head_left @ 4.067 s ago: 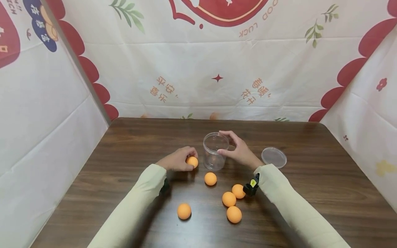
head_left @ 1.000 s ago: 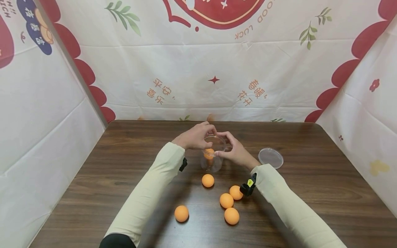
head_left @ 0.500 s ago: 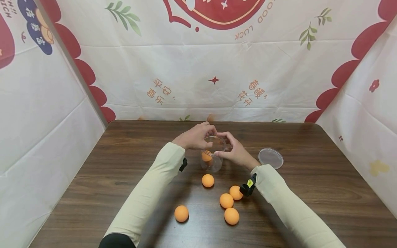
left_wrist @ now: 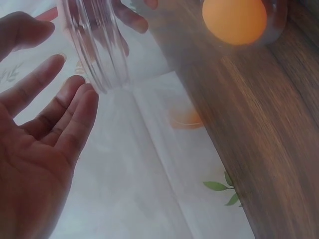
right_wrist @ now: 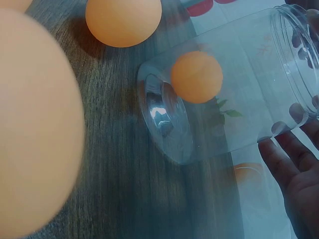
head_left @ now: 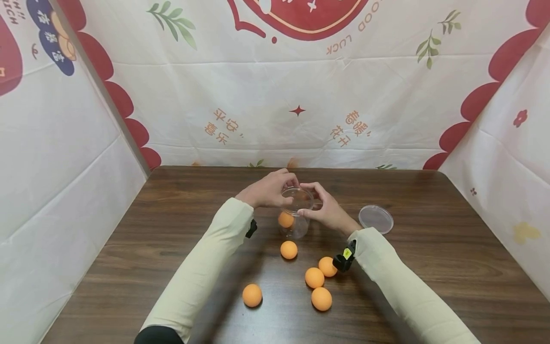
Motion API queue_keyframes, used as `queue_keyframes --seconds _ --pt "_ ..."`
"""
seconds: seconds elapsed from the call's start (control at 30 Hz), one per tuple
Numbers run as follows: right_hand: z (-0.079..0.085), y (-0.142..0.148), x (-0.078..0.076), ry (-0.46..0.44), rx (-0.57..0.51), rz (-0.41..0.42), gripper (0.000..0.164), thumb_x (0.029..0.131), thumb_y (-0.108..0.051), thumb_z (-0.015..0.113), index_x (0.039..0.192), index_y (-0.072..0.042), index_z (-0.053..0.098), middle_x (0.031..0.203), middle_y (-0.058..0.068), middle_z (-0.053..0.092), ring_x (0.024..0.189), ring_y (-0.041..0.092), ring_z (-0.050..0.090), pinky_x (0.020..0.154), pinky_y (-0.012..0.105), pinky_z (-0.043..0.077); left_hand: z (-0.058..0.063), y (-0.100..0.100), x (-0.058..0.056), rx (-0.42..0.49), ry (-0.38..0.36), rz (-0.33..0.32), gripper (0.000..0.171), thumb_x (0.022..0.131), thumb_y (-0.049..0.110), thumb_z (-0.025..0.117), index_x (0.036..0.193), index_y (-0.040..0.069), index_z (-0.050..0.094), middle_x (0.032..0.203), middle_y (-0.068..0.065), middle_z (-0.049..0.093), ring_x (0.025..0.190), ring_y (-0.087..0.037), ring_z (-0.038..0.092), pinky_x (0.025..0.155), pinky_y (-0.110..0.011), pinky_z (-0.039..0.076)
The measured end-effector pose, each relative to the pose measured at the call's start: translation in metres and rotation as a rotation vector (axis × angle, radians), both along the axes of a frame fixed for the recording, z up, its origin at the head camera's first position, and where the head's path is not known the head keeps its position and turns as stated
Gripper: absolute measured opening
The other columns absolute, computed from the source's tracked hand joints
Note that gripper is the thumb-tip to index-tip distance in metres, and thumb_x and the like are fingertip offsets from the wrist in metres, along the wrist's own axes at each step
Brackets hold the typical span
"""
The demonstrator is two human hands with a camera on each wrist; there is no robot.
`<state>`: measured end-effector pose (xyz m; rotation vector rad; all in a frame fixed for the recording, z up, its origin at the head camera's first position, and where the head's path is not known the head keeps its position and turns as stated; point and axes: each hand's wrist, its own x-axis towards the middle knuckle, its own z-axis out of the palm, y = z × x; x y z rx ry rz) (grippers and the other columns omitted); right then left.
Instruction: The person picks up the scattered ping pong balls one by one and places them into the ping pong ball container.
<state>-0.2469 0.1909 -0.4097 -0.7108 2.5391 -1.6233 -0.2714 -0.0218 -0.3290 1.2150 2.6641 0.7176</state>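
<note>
A clear plastic jar (right_wrist: 229, 129) stands on the table, its mouth upward, with one orange ping-pong ball (head_left: 285, 220) inside near the base. My right hand (head_left: 330, 211) grips the jar near its rim, thumb on the near side and fingers on the far side. Over the opposite edge of the mouth is my left hand (head_left: 268, 190), holding nothing. In the left wrist view its fingers (left_wrist: 75, 119) are loosely extended, fingertips right at the rim. Just in front of the jar lies another ping-pong ball (head_left: 289, 250).
A round clear lid (head_left: 375, 219) lies right of the jar. Three ping-pong balls (head_left: 315, 277) cluster before my right wrist, and a single ball (head_left: 252, 295) sits nearer the front left. The wooden table (head_left: 172, 239) meets a printed cloth backdrop (head_left: 275, 95) behind.
The left hand carried a ping-pong ball from the table to the jar's mouth and let it go. The ball dropped inside and settled low. My right hand has kept its grip.
</note>
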Motion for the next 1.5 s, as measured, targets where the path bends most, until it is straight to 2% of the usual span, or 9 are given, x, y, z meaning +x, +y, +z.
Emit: queue_keyframes --seconds 0.13,0.3,0.6,0.97,1.2,1.33,1.5 --pt "0.002 0.000 0.000 0.003 0.002 -0.002 0.063 0.083 -0.014 0.073 0.137 -0.013 0.040 0.139 0.012 0.045 0.119 0.036 0.049 0.091 0.050 0.047 0.000 -0.007 0.001 0.014 0.019 0.003 0.028 0.084 0.011 0.066 0.111 0.003 0.060 0.105 -0.011 0.054 0.094 -0.025 0.054 0.084 -0.034 0.047" --pt "0.003 0.000 0.001 0.005 0.003 -0.004 0.064 0.083 -0.012 0.073 0.137 -0.011 0.040 0.139 0.015 0.046 0.120 0.036 0.049 0.092 0.050 0.047 0.001 -0.018 0.005 0.038 0.037 0.012 0.030 0.083 0.010 0.067 0.111 0.001 0.060 0.106 -0.012 0.055 0.098 -0.023 0.056 0.089 -0.034 0.048" --pt "0.006 -0.001 0.004 -0.014 -0.006 -0.015 0.064 0.083 -0.013 0.073 0.138 -0.011 0.039 0.140 0.017 0.046 0.125 0.039 0.047 0.095 0.056 0.044 0.001 -0.032 0.020 0.076 0.095 0.004 0.031 0.081 0.008 0.069 0.110 0.001 0.060 0.106 -0.012 0.056 0.099 -0.023 0.057 0.090 -0.035 0.050" --pt "0.005 0.000 0.004 -0.005 -0.004 -0.003 0.064 0.083 -0.012 0.073 0.138 -0.010 0.039 0.140 0.018 0.045 0.124 0.037 0.048 0.095 0.056 0.045 -0.017 -0.034 0.038 0.070 0.076 -0.092 0.028 0.082 0.008 0.068 0.108 0.003 0.060 0.104 -0.011 0.056 0.094 -0.021 0.060 0.084 -0.032 0.051" --pt "0.004 0.000 0.005 -0.010 -0.012 0.002 0.063 0.085 -0.014 0.072 0.138 -0.011 0.039 0.142 0.016 0.045 0.126 0.036 0.047 0.097 0.055 0.044 -0.025 -0.031 0.049 0.062 0.088 -0.127 0.026 0.080 0.007 0.069 0.104 0.005 0.060 0.105 -0.009 0.058 0.088 -0.017 0.058 0.079 -0.028 0.050" --pt "0.005 0.001 0.004 -0.031 -0.030 0.008 0.062 0.085 -0.014 0.072 0.137 -0.011 0.039 0.143 0.014 0.043 0.128 0.039 0.044 0.099 0.054 0.043 -0.028 -0.032 0.053 0.048 0.092 -0.160 0.027 0.082 0.008 0.068 0.108 0.003 0.060 0.107 -0.009 0.062 0.090 -0.017 0.060 0.081 -0.028 0.050" --pt "0.007 0.001 0.006 -0.045 0.003 0.019 0.061 0.086 -0.018 0.071 0.138 -0.013 0.038 0.145 0.014 0.041 0.130 0.039 0.043 0.101 0.055 0.041 -0.037 -0.030 0.057 0.036 0.028 -0.173 0.034 0.083 0.008 0.067 0.115 -0.001 0.059 0.114 -0.011 0.064 0.101 -0.022 0.063 0.088 -0.032 0.051"
